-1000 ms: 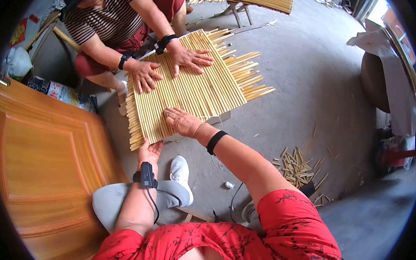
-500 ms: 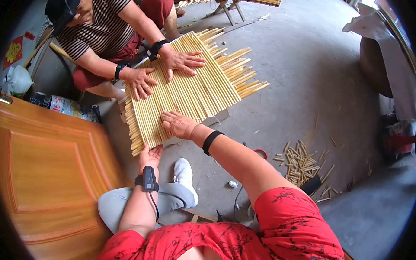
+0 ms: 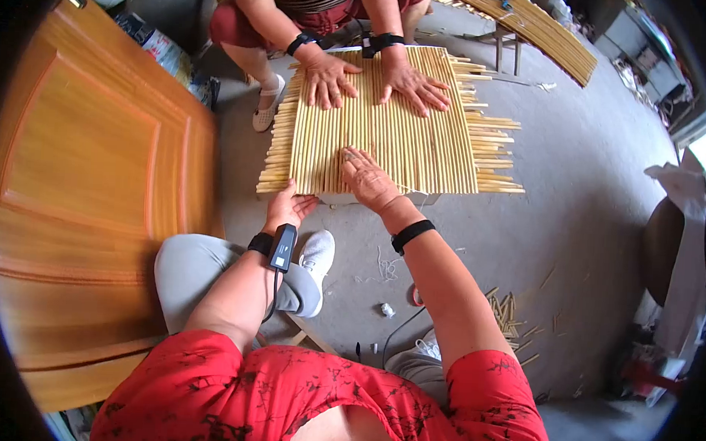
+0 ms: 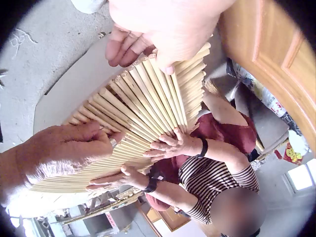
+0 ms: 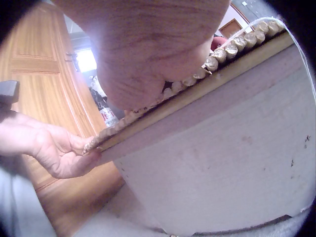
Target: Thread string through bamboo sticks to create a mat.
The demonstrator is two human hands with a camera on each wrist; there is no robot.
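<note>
A square mat of pale, straight stalks [image 3: 419,156] lies over a second layer of crosswise stalks [image 3: 494,140], whose ragged ends stick out at both sides. My left hand [image 3: 288,207] pinches the near left corner, thumb on top and fingers beneath the edge, as the left wrist view shows. On top of the near edge rests my right hand [image 3: 368,180], its fingers extended forward over the stalks. Across from me, another person presses both spread hands [image 3: 416,88] on the mat. White thread [image 5: 296,37] runs along the stalk ends in the right wrist view.
Under the mat stands a pale box-like support [image 5: 222,153]. A wooden door [image 3: 95,178] is close on the left. Cut stalk pieces [image 3: 507,310] and a crumpled white scrap [image 3: 387,309] lie on the floor. Another long stalk mat [image 3: 535,27] sits on a stand behind.
The head view has turned, so the mat now appears squarer and further right. Both my hands and the other person's hands keep their places on it.
</note>
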